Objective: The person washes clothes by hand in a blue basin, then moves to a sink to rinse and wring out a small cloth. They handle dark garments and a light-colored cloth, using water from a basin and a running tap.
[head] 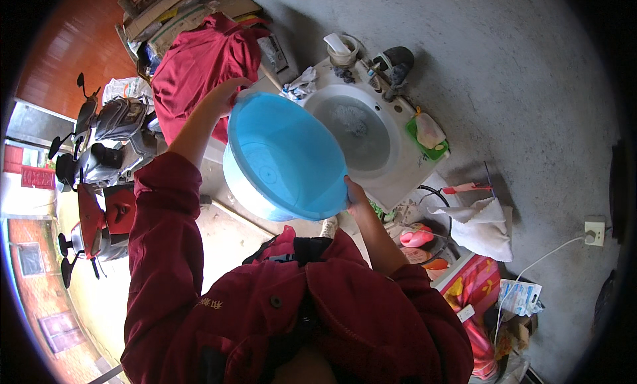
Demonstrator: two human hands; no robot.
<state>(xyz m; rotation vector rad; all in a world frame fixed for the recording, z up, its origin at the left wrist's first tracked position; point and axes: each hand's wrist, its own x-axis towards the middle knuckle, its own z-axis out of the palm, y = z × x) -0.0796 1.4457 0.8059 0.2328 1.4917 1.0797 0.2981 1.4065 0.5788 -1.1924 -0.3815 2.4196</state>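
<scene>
A blue plastic basin (288, 155) is held up between my two hands, tilted, and no contents show in it. My left hand (232, 93) grips its rim at the upper left. On the lower right side of the rim, my right hand (353, 192) has hold of it. Just beyond the basin is a white washbasin (405, 172) with cloudy water (361, 140) and some foam in it. A dark faucet (393, 85) stands at its far edge. A dark red cloth (209, 70) lies over something beside my left hand.
Stacked cardboard (174, 16) rises behind the red cloth. On the washbasin's ledge are a glass jar (343, 55), a green soap tray (425, 140) and a crumpled rag (302, 84). A white towel (477, 225) hangs at the right. Parked scooters (119, 120) stand at the left.
</scene>
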